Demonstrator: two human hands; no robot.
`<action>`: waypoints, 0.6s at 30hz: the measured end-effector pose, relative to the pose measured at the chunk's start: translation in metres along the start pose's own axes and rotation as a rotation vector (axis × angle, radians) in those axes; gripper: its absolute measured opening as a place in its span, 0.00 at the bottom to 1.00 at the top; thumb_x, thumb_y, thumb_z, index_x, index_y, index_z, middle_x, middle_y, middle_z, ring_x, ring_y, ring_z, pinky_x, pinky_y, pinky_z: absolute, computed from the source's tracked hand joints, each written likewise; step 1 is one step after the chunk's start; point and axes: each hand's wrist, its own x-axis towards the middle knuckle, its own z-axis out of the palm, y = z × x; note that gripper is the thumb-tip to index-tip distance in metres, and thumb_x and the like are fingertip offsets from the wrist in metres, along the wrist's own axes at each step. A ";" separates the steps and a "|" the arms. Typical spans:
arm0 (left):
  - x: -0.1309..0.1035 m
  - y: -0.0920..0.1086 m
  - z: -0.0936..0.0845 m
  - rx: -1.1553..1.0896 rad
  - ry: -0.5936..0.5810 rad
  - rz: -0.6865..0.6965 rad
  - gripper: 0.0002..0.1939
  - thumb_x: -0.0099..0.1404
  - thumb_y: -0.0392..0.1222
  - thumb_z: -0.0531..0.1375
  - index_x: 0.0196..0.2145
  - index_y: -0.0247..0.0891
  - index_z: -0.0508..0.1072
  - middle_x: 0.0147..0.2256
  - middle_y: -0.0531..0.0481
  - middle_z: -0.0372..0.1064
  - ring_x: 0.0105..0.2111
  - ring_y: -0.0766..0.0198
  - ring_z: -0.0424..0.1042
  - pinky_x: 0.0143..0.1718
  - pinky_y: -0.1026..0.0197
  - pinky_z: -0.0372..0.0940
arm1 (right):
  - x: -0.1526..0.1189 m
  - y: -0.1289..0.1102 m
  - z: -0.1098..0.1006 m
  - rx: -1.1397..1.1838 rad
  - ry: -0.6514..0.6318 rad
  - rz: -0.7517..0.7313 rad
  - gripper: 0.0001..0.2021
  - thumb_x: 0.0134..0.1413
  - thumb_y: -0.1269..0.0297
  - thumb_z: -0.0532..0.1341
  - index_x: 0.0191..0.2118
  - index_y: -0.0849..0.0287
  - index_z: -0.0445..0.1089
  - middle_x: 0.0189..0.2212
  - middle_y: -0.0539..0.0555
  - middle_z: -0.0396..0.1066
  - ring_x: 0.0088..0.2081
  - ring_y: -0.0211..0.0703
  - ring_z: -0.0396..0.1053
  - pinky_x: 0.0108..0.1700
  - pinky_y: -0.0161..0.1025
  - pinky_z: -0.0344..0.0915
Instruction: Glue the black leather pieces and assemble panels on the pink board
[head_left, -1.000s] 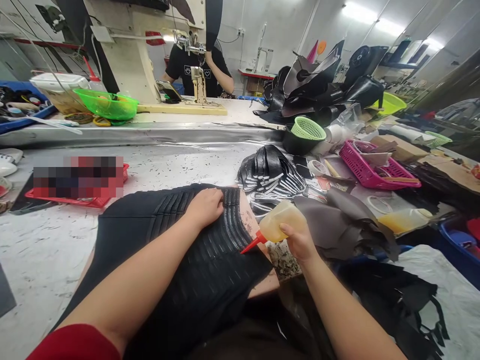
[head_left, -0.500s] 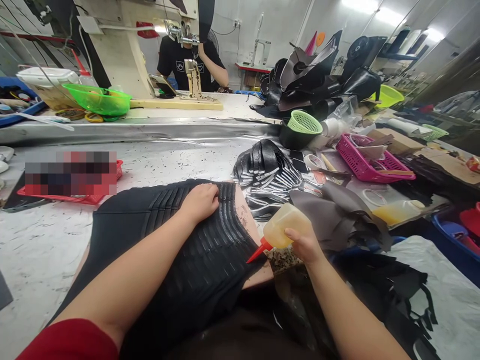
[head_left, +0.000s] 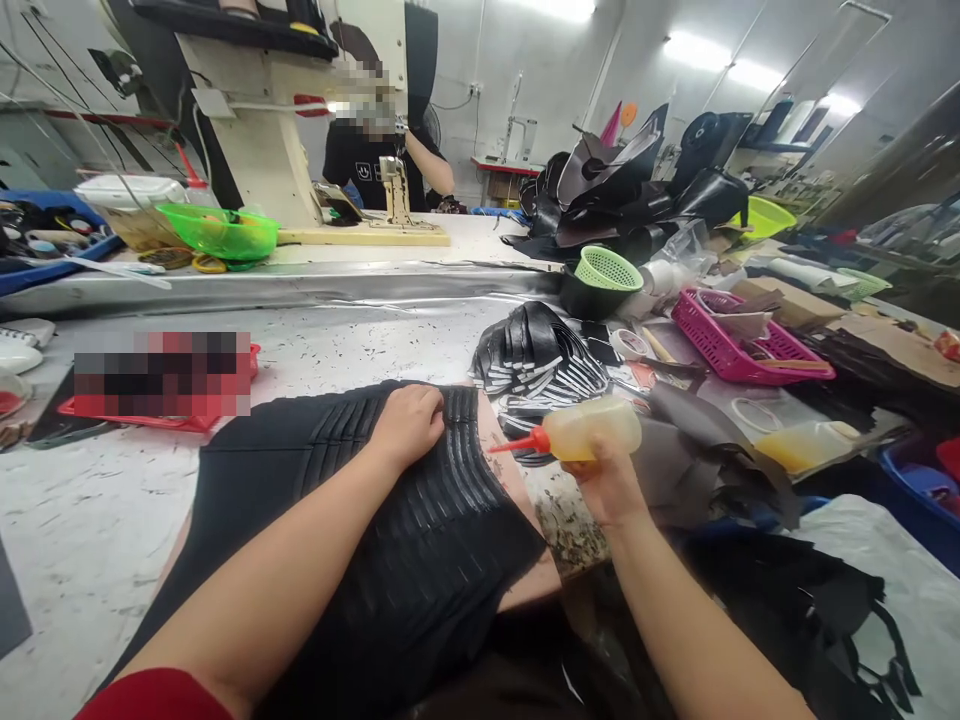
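Observation:
My right hand (head_left: 609, 485) is closed around a clear squeeze bottle (head_left: 592, 430) of yellowish liquid, tipped nearly level. Its red nozzle points left and ends just past the edge of the black pieces, apart from them. A fanned stack of black pieces (head_left: 442, 530) overlaps in stepped rows, with shiny wet-looking strips along their edges. They lie on a pinkish board (head_left: 517, 490), which shows at their right side. My left hand (head_left: 409, 425) rests on the upper part of the stack, fingers curled and pressed against it. The fingertips are partly hidden.
Black strips with white ends (head_left: 536, 350) lie behind the bottle. A magenta basket (head_left: 750, 340) and dark sheets (head_left: 690, 450) are on the right. A red basket (head_left: 202, 415) stands left. Beyond the metal ledge are a sewing machine (head_left: 251, 140) and a seated person (head_left: 360, 165).
The bottle has risen away from the lower right edge of the stack and swung from nozzle-down to nearly level. My left hand keeps its place on the stack. The view has tilted slightly upward.

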 end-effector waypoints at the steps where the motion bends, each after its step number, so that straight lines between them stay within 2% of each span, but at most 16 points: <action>1: -0.001 -0.001 -0.001 -0.011 0.014 -0.036 0.08 0.58 0.34 0.51 0.36 0.37 0.67 0.40 0.45 0.69 0.43 0.56 0.66 0.46 0.54 0.59 | 0.006 0.004 0.010 -0.006 0.002 -0.014 0.26 0.26 0.57 0.72 0.38 0.55 0.68 0.31 0.50 0.73 0.28 0.42 0.71 0.20 0.32 0.67; 4: -0.001 -0.004 -0.003 -0.046 0.036 -0.127 0.11 0.58 0.30 0.48 0.38 0.36 0.66 0.37 0.46 0.69 0.38 0.59 0.68 0.42 0.58 0.62 | 0.025 0.017 0.039 -0.044 0.018 -0.068 0.27 0.23 0.59 0.72 0.37 0.57 0.67 0.31 0.50 0.73 0.29 0.43 0.71 0.22 0.34 0.68; 9: -0.001 -0.008 -0.002 -0.096 0.018 -0.171 0.13 0.55 0.28 0.49 0.35 0.37 0.66 0.35 0.48 0.70 0.36 0.59 0.68 0.40 0.58 0.62 | 0.050 0.032 0.074 -0.165 0.021 -0.137 0.28 0.23 0.57 0.72 0.36 0.61 0.66 0.31 0.53 0.72 0.30 0.45 0.70 0.24 0.37 0.70; 13: -0.002 -0.008 -0.001 -0.126 0.009 -0.185 0.12 0.54 0.28 0.49 0.34 0.38 0.66 0.35 0.49 0.69 0.35 0.59 0.67 0.40 0.57 0.62 | 0.057 0.037 0.084 -0.241 0.036 -0.145 0.30 0.22 0.56 0.71 0.37 0.60 0.65 0.30 0.52 0.71 0.30 0.46 0.70 0.24 0.39 0.70; 18: -0.003 -0.007 -0.001 -0.144 -0.011 -0.196 0.11 0.54 0.29 0.49 0.34 0.39 0.66 0.33 0.48 0.68 0.35 0.58 0.66 0.41 0.56 0.61 | 0.060 0.042 0.083 -0.284 0.011 -0.162 0.30 0.24 0.56 0.71 0.40 0.59 0.64 0.32 0.52 0.70 0.33 0.48 0.70 0.25 0.40 0.71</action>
